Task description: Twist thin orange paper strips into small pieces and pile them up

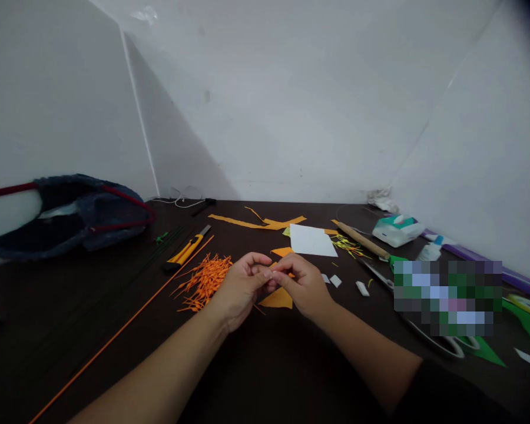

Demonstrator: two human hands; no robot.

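Note:
My left hand (244, 287) and my right hand (304, 287) meet above the middle of the dark table, thumbs and fingertips pinched together. Whatever lies between the fingertips is too small to make out. Beneath and behind the fingers are pieces of orange paper (279, 299), partly covered by the hands. A pile of thin orange pieces with thickened middles (208, 277) lies just left of my left hand. Beyond my right hand rests a white sheet of paper (312, 240), with small white scraps (335, 281) nearer to me.
A yellow utility knife (186, 249) and a long orange stick (128, 327) lie at left, near a dark blue bag (110, 215). To the right are scissors (380, 275), a wooden-handled tool (361, 238), yellow-green strands (348, 244) and a purple roll (481, 258). Orange strips (242, 222) lie behind.

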